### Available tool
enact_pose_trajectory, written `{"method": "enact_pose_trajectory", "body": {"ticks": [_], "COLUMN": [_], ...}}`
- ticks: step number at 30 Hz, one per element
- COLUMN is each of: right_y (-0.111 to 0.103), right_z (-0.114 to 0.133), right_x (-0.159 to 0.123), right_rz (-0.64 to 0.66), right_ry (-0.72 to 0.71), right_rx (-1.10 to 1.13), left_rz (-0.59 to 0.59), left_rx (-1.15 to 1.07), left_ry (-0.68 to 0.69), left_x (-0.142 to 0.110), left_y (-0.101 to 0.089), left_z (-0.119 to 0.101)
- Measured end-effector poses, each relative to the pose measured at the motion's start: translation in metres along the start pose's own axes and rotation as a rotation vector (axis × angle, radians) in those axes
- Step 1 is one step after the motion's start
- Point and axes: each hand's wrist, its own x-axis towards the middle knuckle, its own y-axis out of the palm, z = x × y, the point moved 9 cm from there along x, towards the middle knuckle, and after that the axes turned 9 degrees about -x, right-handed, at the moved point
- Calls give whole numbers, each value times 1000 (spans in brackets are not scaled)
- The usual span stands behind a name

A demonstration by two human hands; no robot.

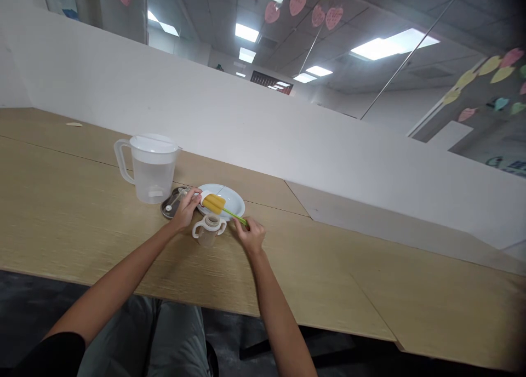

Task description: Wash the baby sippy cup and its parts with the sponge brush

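The left hand (184, 211) is closed in a pinch around a small white piece (204, 195) that sits at the tip of the bottle brush (213, 203), its fingers wrapped tight enough to hide how the two meet. The right hand (250, 236) pinches the far end of the brush's green handle (237, 217) between thumb and fingers, low over the bench (74, 201). The brush lies tilted across the space between the hands, its yellow sponge head over a white plate (235, 200).

Just in front of that plate, between the wrists, stands a clear two-handled cup (209, 238) with no lid on it. To the left of the left hand lies a small steel tray (169, 208) holding a slim metal utensil, too small to name exactly. Further left and behind stands a clear plastic jug (153, 175) with a white lid and a handle on its left side.

Beyond the bench runs a white partition (172, 103), and paper fruit cutouts (298, 3) hang above it. Grey trousers (142, 338) show below the bench edge.
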Motion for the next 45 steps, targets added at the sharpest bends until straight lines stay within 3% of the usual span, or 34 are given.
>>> {"method": "enact_pose_trajectory", "body": {"ticks": [13,21,29,35,38,45], "right_y": [-3,3,10,13,14,12], "right_z": [0,-1,-3,-9,-11,-10], "right_x": [2,3,2,0,0,0], "right_rz": [2,56,114,126,133,105], "right_ry": [28,39,21,39,53,48], "right_rx": [43,48,49,10,-7,-28], "left_rz": [-18,39,117,228,274,246], "left_rx": [15,79,364,534,544,494], "left_ry": [45,103,208,335,362,380], "left_x": [1,0,-7,-9,-10,-8], "left_y": [-2,3,6,19,25,23], "left_z": [-7,-15,-27,-36,-36,-33]}}
